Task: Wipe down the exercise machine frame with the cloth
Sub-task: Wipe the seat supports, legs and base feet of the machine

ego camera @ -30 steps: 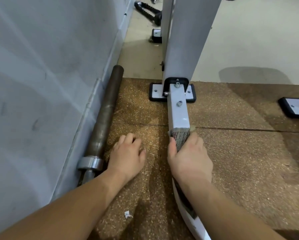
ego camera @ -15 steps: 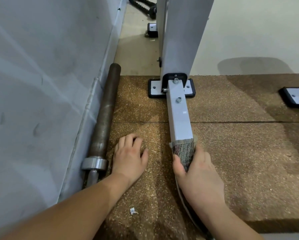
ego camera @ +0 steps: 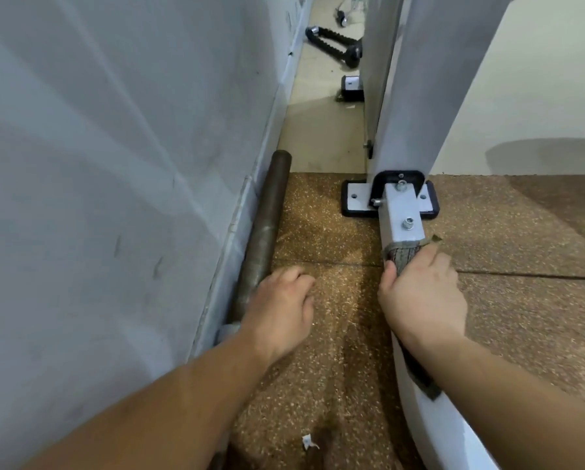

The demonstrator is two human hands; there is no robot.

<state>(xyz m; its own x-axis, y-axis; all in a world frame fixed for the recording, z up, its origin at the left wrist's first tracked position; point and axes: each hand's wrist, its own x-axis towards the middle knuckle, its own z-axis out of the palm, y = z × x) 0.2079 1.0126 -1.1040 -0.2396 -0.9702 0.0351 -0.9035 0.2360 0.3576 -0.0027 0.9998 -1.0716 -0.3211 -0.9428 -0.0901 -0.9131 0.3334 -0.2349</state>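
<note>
Striped cloth round frame, right hand

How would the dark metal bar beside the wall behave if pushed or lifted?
The bar is round and lies on the speckled mat, so a push would probably roll it, though the wall blocks one side. It looks like thick, rigid metal: likely heavy, not bendy.
</note>
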